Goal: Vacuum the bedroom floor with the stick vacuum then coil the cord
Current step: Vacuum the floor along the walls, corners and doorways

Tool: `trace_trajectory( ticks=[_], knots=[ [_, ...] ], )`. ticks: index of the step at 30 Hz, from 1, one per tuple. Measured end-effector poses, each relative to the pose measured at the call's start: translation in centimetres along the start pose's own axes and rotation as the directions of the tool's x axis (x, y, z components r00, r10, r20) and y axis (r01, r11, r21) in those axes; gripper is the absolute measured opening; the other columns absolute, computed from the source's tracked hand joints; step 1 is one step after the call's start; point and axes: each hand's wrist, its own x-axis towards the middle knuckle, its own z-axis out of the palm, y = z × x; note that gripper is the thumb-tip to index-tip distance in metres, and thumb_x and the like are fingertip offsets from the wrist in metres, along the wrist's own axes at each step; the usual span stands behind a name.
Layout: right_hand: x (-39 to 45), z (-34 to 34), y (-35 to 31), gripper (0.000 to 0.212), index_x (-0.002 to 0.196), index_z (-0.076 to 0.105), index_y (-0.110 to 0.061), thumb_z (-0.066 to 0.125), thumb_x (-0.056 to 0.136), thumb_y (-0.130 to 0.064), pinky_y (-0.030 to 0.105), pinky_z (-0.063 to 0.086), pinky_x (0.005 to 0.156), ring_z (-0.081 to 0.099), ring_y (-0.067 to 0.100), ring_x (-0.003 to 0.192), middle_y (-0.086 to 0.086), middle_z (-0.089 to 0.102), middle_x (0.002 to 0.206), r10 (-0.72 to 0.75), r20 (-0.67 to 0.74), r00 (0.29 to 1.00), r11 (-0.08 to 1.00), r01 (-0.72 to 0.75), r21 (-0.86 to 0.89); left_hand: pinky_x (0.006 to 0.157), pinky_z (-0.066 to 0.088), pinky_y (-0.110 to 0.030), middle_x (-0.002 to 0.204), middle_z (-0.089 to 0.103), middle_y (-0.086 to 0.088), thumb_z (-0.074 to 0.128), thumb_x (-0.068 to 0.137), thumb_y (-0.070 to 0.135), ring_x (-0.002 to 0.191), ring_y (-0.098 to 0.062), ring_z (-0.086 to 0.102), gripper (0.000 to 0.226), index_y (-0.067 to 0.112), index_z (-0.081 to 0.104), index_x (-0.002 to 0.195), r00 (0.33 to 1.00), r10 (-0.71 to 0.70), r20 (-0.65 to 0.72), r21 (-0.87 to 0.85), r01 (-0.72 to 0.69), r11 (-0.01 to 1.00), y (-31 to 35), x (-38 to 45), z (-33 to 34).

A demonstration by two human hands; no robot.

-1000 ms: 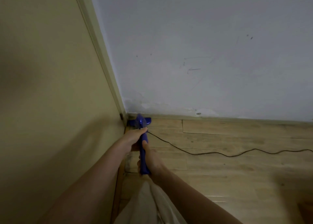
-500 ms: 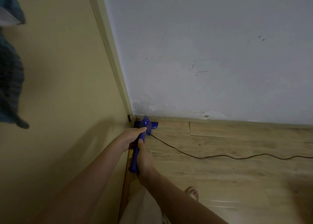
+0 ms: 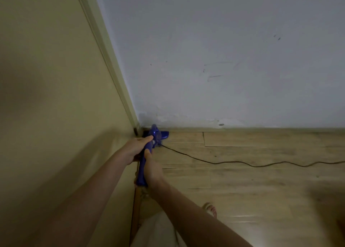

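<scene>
Both hands gripped blue stick vacuum [image 3: 143, 164]: left hand [image 3: 133, 150] curled round shaft higher up, right hand [image 3: 152, 170] wrapped round handle end. Vacuum head [image 3: 158, 135] sat in corner where yellow panel [image 3: 56, 97] met white wall [image 3: 224, 59], on wood floor [image 3: 242, 181]. Cord [image 3: 233, 162] trailed loose across floor to right, uncoiled. Vacuuming seemingly mid-way; dim view hid how much floor was done. Coiling not begun.

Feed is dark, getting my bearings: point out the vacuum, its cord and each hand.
vacuum [image 3: 158, 135], head view, on the blue body near the corner.
cord [image 3: 214, 162], head view, on the black run across the floor.
left hand [image 3: 133, 149], head view, back of hand.
right hand [image 3: 152, 170], head view, back of hand.
</scene>
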Motion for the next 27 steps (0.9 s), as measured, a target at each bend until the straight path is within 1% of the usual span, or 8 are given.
trace_trajectory(
  ticks=[3,5,8,10,14,18,23,27],
  knots=[
    [-0.2,0.7,-2.3,0.056,0.132,0.046,-0.006,0.032,0.102,-0.051,0.022,0.046,0.039,0.059,0.013,0.047,0.014,0.058,0.092,0.020,0.022,1.000,1.000,-0.019,-0.022,0.049,0.051,-0.020,0.063,0.063,-0.010,0.061,0.093,0.033,0.046,-0.016,0.061,0.030,0.003,0.062,0.092,0.999,-0.013,-0.033,-0.061,0.011,0.998,1.6,0.4,0.1],
    [-0.5,1.3,-3.2,0.054,0.137,0.042,-0.009,0.031,0.102,-0.049,0.022,0.046,0.037,0.060,0.017,0.054,0.014,0.058,0.106,0.018,0.032,0.999,0.999,-0.016,-0.045,0.036,0.045,-0.017,0.054,0.062,-0.006,0.060,0.093,0.035,0.036,-0.011,0.059,0.030,0.005,0.061,0.089,0.999,-0.029,-0.045,-0.070,0.026,0.997,2.2,0.5,-0.4],
    [-0.6,1.5,-3.7,0.052,0.141,0.035,-0.011,0.034,0.103,-0.046,0.023,0.046,0.036,0.065,0.027,0.074,0.016,0.055,0.122,0.025,0.049,0.998,0.995,-0.020,-0.098,0.038,0.046,-0.017,0.068,0.063,-0.008,0.059,0.094,0.038,0.037,-0.010,0.059,0.033,0.005,0.060,0.092,0.997,-0.062,-0.036,-0.079,0.059,0.995,2.1,0.3,-1.1],
    [-0.3,0.7,-3.6,0.052,0.139,0.037,-0.009,0.035,0.102,-0.046,0.024,0.047,0.040,0.063,0.029,0.090,0.017,0.055,0.126,0.018,0.070,0.997,0.987,-0.006,-0.162,0.046,0.049,-0.022,0.071,0.064,-0.008,0.059,0.093,0.039,0.045,-0.012,0.063,0.035,0.004,0.062,0.095,0.997,-0.081,-0.007,-0.083,0.080,0.993,1.8,0.3,-1.0],
    [-0.4,-2.3,-3.6,0.047,0.131,0.043,-0.007,0.031,0.103,-0.043,0.018,0.044,0.047,0.057,0.016,0.076,0.012,0.057,0.110,-0.040,0.105,0.994,0.946,0.072,-0.317,0.064,0.050,-0.029,0.070,0.066,-0.009,0.060,0.093,0.039,0.064,-0.019,0.062,0.036,0.004,0.063,0.093,0.993,-0.104,0.057,-0.154,0.111,0.982,1.1,0.1,1.0],
    [-0.4,-7.1,-4.7,0.041,0.111,0.053,-0.009,0.030,0.103,-0.042,0.039,0.047,0.087,0.054,0.022,0.084,0.011,0.057,0.096,-0.093,0.143,0.985,0.860,0.152,-0.488,0.070,0.051,-0.031,0.068,0.067,-0.009,0.061,0.093,0.035,0.069,-0.021,0.062,0.033,0.002,0.062,0.095,0.988,-0.117,0.099,-0.268,0.140,0.953,0.9,0.2,4.8],
    [-1.8,-15.1,-8.5,0.043,0.078,0.046,-0.016,0.029,0.103,-0.047,0.045,0.049,0.090,0.051,0.027,0.080,0.008,0.051,0.076,-0.020,0.156,0.988,0.730,0.121,-0.673,0.049,0.052,-0.027,0.077,0.062,-0.010,0.057,0.095,0.028,0.065,-0.020,0.061,0.029,0.002,0.057,0.107,0.985,-0.137,0.102,-0.411,0.167,0.896,1.5,-0.1,12.1],
    [-3.1,-20.8,-10.7,0.044,0.083,0.049,-0.009,0.029,0.104,-0.042,0.045,0.051,0.082,0.053,0.028,0.076,0.008,0.051,0.077,-0.015,0.224,0.975,0.669,0.176,-0.722,0.041,0.051,-0.023,0.089,0.060,-0.016,0.058,0.095,0.027,0.071,-0.023,0.059,0.042,-0.004,0.051,0.123,0.984,-0.169,0.053,-0.520,0.172,0.836,1.6,-0.5,17.9]
  ],
)
